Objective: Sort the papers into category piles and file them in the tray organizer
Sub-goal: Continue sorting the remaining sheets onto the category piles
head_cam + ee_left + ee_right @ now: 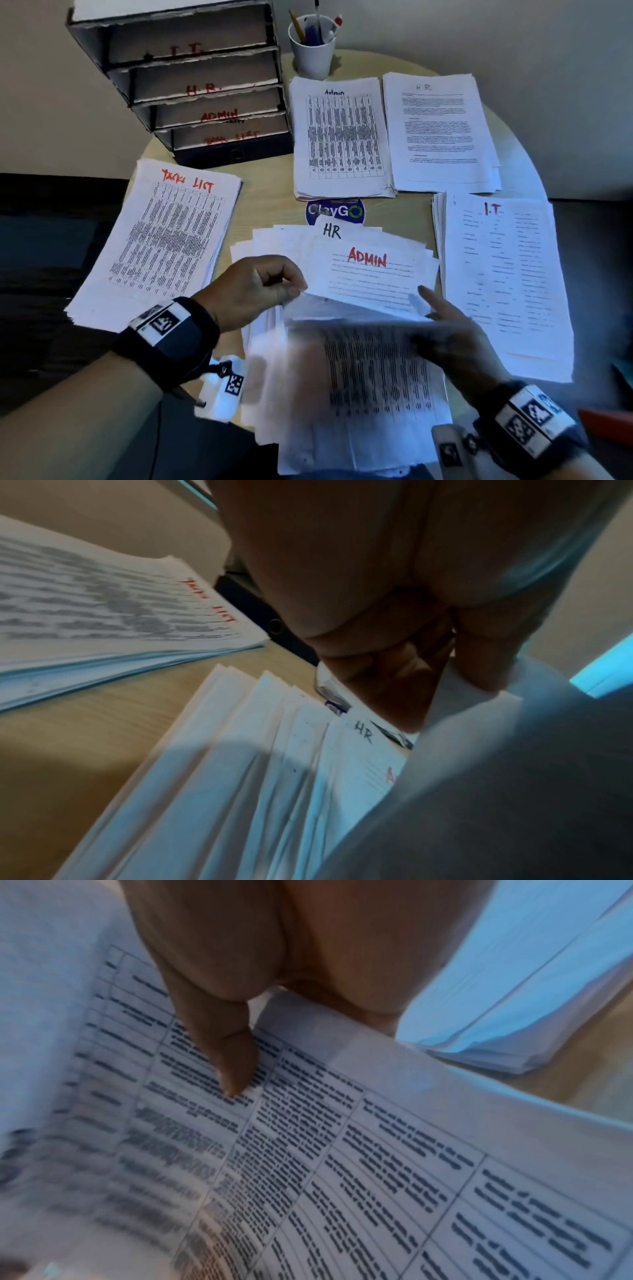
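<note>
This is an office, and the desk tells it plainly: at the far left of a round, pale wood table stands a tray organizer of stacked cardboard shelves hand-lettered in red "I.T.", "H.R.", "ADMIN" and "TASK LIST". Just to its right a white cup holds pens and a pencil. Around them lie stacks of printed sheets headed by department: a Task List pile on the left, an Admin pile and an H.R. pile at the far side, and an I.T. pile on the right.
</note>
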`<action>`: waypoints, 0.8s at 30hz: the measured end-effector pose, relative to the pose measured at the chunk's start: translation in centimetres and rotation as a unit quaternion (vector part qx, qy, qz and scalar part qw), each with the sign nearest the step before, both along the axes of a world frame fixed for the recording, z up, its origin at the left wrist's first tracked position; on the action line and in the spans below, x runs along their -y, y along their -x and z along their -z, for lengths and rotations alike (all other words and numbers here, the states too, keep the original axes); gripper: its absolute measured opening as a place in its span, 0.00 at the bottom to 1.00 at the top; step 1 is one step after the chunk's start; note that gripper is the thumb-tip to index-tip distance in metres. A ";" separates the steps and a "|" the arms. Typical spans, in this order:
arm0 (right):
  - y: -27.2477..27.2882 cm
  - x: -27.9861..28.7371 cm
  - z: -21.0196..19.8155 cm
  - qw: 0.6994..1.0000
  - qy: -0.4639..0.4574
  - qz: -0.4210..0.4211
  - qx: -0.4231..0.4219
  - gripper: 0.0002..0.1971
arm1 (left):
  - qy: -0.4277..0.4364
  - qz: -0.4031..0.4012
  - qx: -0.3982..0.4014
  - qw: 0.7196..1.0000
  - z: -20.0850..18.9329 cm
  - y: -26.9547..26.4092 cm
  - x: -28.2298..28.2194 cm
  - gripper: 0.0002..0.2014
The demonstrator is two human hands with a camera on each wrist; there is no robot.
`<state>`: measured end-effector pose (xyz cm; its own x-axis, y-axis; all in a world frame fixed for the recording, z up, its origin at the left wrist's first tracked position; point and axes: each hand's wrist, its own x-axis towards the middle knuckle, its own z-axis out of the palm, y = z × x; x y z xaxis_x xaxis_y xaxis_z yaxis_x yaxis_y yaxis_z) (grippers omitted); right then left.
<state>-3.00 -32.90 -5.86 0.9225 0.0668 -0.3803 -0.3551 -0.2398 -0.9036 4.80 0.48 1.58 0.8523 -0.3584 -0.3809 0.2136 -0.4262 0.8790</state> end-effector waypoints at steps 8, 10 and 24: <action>-0.2 0.7 -0.9 0.989 0.031 0.006 0.144 0.07 | -0.090 -0.022 0.035 0.995 2.3 -4.1 1.4 0.11; 0.6 1.5 -1.3 0.992 0.029 -0.013 0.123 0.05 | -0.218 0.074 0.103 0.968 4.7 -6.3 2.9 0.11; 2.4 2.8 -1.9 0.987 -0.129 0.098 -0.003 0.22 | -0.306 0.140 0.166 0.927 7.2 -7.4 4.8 0.09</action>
<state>-5.44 -35.74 -3.94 0.9253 -0.0169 -0.3789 -0.3769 0.0706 -0.9236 12.16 -4.27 -5.63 0.8655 -0.3862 -0.3191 -0.2196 -0.8650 0.4513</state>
